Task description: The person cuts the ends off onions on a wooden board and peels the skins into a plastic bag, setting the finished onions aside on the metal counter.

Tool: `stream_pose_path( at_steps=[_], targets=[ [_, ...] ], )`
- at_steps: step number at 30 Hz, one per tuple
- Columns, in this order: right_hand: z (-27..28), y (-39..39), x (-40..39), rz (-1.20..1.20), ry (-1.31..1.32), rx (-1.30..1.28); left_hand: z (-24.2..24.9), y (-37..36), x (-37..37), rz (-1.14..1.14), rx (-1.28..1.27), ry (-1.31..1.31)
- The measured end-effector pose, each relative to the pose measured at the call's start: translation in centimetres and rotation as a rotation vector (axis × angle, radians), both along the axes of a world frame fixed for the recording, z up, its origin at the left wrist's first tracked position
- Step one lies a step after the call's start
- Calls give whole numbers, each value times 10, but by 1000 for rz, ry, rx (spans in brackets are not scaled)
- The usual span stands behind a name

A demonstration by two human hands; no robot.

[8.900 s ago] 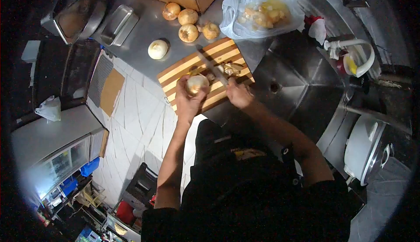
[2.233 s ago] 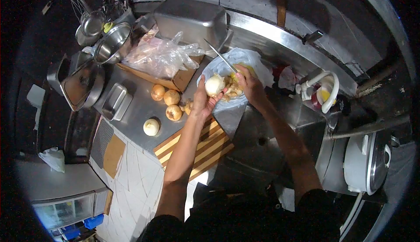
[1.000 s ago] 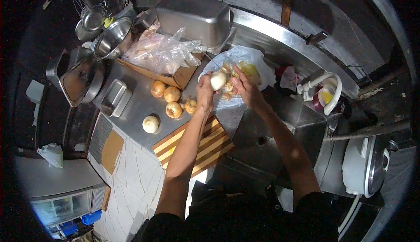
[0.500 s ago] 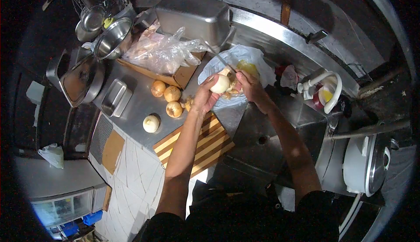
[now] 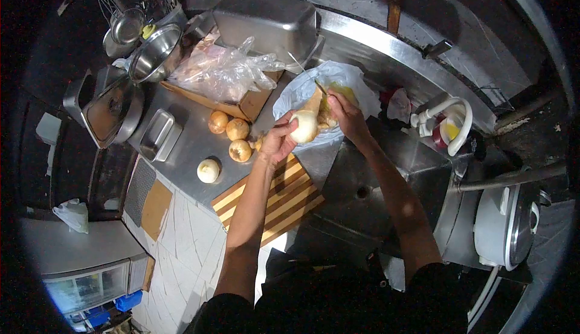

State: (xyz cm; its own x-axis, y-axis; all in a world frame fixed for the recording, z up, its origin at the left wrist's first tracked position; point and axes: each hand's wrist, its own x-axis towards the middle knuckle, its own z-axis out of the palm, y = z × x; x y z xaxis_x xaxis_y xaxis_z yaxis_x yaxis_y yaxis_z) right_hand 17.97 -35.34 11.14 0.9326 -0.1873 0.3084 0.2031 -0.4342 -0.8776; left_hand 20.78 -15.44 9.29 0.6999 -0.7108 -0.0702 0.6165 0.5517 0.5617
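Observation:
My left hand (image 5: 279,141) is closed round a mostly peeled white onion (image 5: 303,127). A strip of brown skin (image 5: 313,102) stretches up from the onion towards my right hand (image 5: 344,112), whose fingers are closed on a knife (image 5: 296,62) with its blade pointing up and left. Under and behind both hands lies an open pale plastic bag (image 5: 291,95) with peelings in it. To the left, several unpeeled onions (image 5: 237,129) sit on the steel counter, with a peeled onion (image 5: 208,171) nearer the front edge. A striped wooden board (image 5: 290,198) lies below my left hand.
Behind the onions is a cardboard box (image 5: 251,104) holding a clear plastic bag (image 5: 232,71). A large steel pan (image 5: 266,20) stands at the back. Steel bowls and trays (image 5: 160,134) are at left. A dark sink (image 5: 368,177) and white hose (image 5: 465,125) are at right.
The onion in my left hand has tilted and moved slightly down, and a strip of skin now stretches from it. My right hand and the knife have shifted a little.

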Motion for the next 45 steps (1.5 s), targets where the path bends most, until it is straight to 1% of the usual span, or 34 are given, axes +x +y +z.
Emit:
stream_pose_path(
  at_steps=[4, 6, 7, 9, 10, 12, 13, 14, 16, 18, 19, 21, 22, 23, 25, 26, 28, 30, 31, 33, 34, 36, 37, 39, 43, 44, 45],
  targets=[
    [2, -6, 2, -75, 18, -49, 3, 2, -6, -12, -53, -62],
    [7, -6, -2, -82, 153, 36, 1, 2, -6, -1, -79, 75],
    [5, -8, -1, -81, 153, 35, 0, 2, -8, -1, -80, 75],
    [6, -11, 1, -87, 48, -9, -6, 0, -9, 196, -59, 108],
    [9, -12, -1, -87, 49, -10, -10, 0, -8, 195, -59, 108],
    [14, -15, -3, -201, 171, 19, -15, 2, -4, 205, -164, 121],
    [9, -20, -1, -198, 169, 19, -17, 5, -3, 207, -164, 119],
    [1, -27, 1, -201, 140, -4, -19, 8, -4, 226, -166, 118],
    [3, -31, -1, -207, 111, -27, -15, 11, -3, 240, -167, 118],
    [5, -35, -5, -154, 233, -184, -14, 12, -1, 157, -247, 299],
    [3, -34, -6, -155, 232, -184, -18, 11, 2, 157, -247, 299],
    [1, -31, -8, -152, 135, -356, -20, 7, 6, 96, -213, 272],
    [1, -31, -8, -151, 135, -356, -17, 4, 7, 103, -99, 226],
    [0, -29, -8, -156, 141, -404, -15, -1, 7, 103, -98, 226],
    [2, -25, -7, -161, 148, -452, -3, -11, 4, 190, 63, 264],
    [3, -23, -6, -156, 182, -412, -3, -11, 6, 190, 64, 264],
    [-5, -23, -1, -155, 217, -371, -6, -14, 8, 149, -52, 227],
    [-17, -19, 5, -58, -134, -121, -6, -18, 9, 170, -38, 187],
    [-18, -18, 5, -59, -134, -121, -5, -19, 8, 193, -24, 148],
    [-15, -18, 1, 98, -106, -447, -3, -20, 9, 175, 5, 142],
    [-7, -14, -2, 97, -104, -447, -2, -20, 9, 158, 34, 135],
    [4, -8, -5, 161, 112, 9, -1, -21, 5, 140, 49, 96],
    [4, -6, -4, 160, 113, 10, 1, -21, 2, 123, 63, 56],
    [6, -6, 1, 247, 255, 173, 8, -23, 0, 119, 94, 10],
    [6, -8, 5, 231, 253, 97, 8, -24, 3, 150, 193, -123],
    [7, -8, 6, 216, 251, 101, 6, -25, 4, 153, 192, -122],
    [11, -6, 6, 202, 248, 105, 3, -25, 4, 217, 237, -87]
  ],
)
